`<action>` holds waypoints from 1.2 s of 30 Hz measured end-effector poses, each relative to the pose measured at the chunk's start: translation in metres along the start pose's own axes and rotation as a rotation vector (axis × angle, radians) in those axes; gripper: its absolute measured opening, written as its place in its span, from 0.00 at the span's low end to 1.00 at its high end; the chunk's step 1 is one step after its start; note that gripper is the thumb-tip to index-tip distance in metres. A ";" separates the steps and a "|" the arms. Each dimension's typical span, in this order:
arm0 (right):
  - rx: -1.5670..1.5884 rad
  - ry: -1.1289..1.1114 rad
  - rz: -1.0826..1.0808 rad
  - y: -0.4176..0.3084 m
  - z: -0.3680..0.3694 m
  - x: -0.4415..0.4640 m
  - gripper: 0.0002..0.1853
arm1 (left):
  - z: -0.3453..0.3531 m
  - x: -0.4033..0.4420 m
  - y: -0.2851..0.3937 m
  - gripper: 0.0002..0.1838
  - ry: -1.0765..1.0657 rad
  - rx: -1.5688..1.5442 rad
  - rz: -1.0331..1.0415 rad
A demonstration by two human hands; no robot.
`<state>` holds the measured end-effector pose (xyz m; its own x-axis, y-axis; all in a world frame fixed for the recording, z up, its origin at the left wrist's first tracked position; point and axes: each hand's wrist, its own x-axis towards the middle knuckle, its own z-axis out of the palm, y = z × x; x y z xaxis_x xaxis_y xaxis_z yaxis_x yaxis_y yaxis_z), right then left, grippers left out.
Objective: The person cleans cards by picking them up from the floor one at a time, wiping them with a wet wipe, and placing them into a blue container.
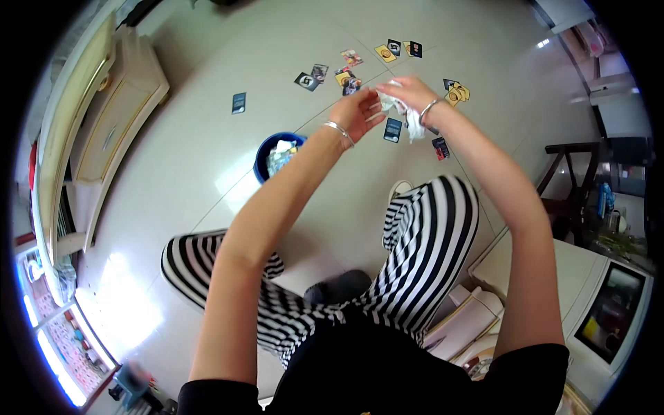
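Observation:
My right hand (409, 95) is closed on a crumpled white tissue (415, 126), which hangs down below the fingers. Just left of it, my left hand (358, 114) has its fingers apart and holds nothing; a small gap separates the two hands. Around and beyond them, several cards lie scattered on the tiled floor: a dark one (392, 129) below the hands, a red and dark one (440, 148) to the right, yellow ones (454, 94) farther right, and a lone dark card (238, 103) at the left.
A blue bin (261, 163) with crumpled litter inside stands left of my left forearm. A cream cabinet (117, 124) is at the left. At the right are a dark wooden chair (568, 197) and a pale cabinet (574, 277). My striped trouser legs frame the near floor.

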<state>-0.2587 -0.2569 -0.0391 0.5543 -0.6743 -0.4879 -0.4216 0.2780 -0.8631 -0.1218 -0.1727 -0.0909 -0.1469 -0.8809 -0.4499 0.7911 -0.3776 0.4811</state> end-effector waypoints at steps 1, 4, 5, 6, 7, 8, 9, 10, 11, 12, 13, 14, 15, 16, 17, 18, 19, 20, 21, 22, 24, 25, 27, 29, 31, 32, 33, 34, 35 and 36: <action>0.055 0.117 0.006 0.024 -0.006 0.013 0.15 | -0.008 0.022 -0.012 0.11 0.005 0.009 -0.017; 0.218 0.156 0.112 0.096 -0.034 0.049 0.15 | -0.033 0.081 -0.057 0.13 0.158 -0.020 -0.123; 0.253 0.172 0.157 0.118 -0.042 0.057 0.14 | -0.041 0.099 -0.073 0.14 0.235 0.012 -0.157; 0.286 0.186 0.199 0.139 -0.047 0.067 0.13 | -0.048 0.113 -0.085 0.14 0.311 0.046 -0.187; 0.297 0.185 0.207 0.166 -0.055 0.079 0.13 | -0.053 0.127 -0.095 0.14 0.319 0.051 -0.198; 0.337 0.210 0.251 0.196 -0.062 0.090 0.13 | -0.057 0.139 -0.105 0.15 0.364 0.104 -0.204; 0.376 0.234 0.294 0.221 -0.065 0.100 0.12 | -0.064 0.151 -0.113 0.15 0.408 0.157 -0.210; 0.384 0.235 0.306 0.238 -0.065 0.106 0.12 | -0.079 0.166 -0.126 0.18 0.437 0.216 -0.210; 0.367 0.313 0.364 0.253 -0.066 0.111 0.13 | -0.093 0.180 -0.138 0.18 0.442 0.216 -0.223; 0.347 0.391 0.421 0.268 -0.066 0.116 0.13 | -0.106 0.193 -0.149 0.20 0.511 0.410 -0.192; 0.349 0.391 0.430 0.283 -0.065 0.122 0.13 | -0.117 0.203 -0.158 0.23 0.577 0.605 -0.156; 0.351 0.424 0.448 0.298 -0.062 0.128 0.13 | -0.129 0.212 -0.167 0.23 0.580 0.604 -0.162; 0.351 0.458 0.465 0.310 -0.060 0.132 0.13 | -0.140 0.221 -0.175 0.22 0.593 0.700 -0.159; 0.404 0.478 0.488 0.320 -0.055 0.137 0.12 | -0.147 0.226 -0.180 0.20 0.604 0.797 -0.155; 0.403 0.476 0.494 0.329 -0.050 0.142 0.12 | -0.154 0.231 -0.185 0.19 0.615 0.894 -0.150; 0.306 0.463 0.501 0.340 -0.045 0.147 0.13 | -0.149 0.230 -0.182 0.19 0.617 0.892 -0.155; 0.210 0.449 0.506 0.341 -0.040 0.149 0.13 | -0.143 0.227 -0.174 0.18 0.554 0.989 -0.149; 0.211 0.447 0.508 0.342 -0.036 0.150 0.13 | -0.136 0.221 -0.166 0.17 0.488 1.085 -0.141; 0.250 0.433 0.516 0.332 -0.032 0.148 0.13 | -0.145 0.222 -0.169 0.17 0.490 1.085 -0.142; 0.288 0.420 0.520 0.322 -0.028 0.145 0.13 | -0.156 0.223 -0.174 0.15 0.500 0.985 -0.140; 0.323 0.402 0.515 0.303 -0.023 0.137 0.13 | -0.164 0.216 -0.170 0.13 0.512 0.884 -0.128; 0.352 0.354 0.482 0.295 -0.020 0.134 0.13 | -0.155 0.202 -0.156 0.11 0.498 0.830 -0.181; 0.381 0.296 0.434 0.270 -0.011 0.122 0.13 | -0.137 0.174 -0.133 0.10 0.492 0.781 -0.216; 0.202 0.241 0.294 0.223 -0.006 0.104 0.15 | -0.120 0.146 -0.109 0.10 0.450 0.459 -0.105; 0.156 0.149 0.196 0.176 0.001 0.088 0.16 | -0.095 0.108 -0.077 0.10 0.432 0.356 -0.030; 0.109 0.066 0.121 0.151 0.005 0.078 0.17 | -0.081 0.087 -0.060 0.12 0.406 0.246 0.020; 0.101 0.059 0.090 0.124 0.011 0.068 0.17 | -0.064 0.062 -0.041 0.12 0.404 0.252 0.052; -0.069 0.021 0.008 0.096 0.015 0.060 0.18 | -0.045 0.036 -0.023 0.15 0.302 0.113 0.090; -0.241 -0.013 -0.073 0.070 0.021 0.050 0.19 | -0.029 0.011 -0.006 0.19 0.195 -0.024 0.126; -0.334 -0.012 -0.241 0.046 0.028 0.039 0.20 | -0.019 -0.014 0.009 0.25 0.117 -0.043 0.166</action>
<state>-0.2361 -0.2509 -0.1017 0.6729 -0.6847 -0.2801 -0.4874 -0.1255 -0.8641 -0.1017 -0.1578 -0.0945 0.0560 -0.8900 -0.4526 0.8235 -0.2151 0.5249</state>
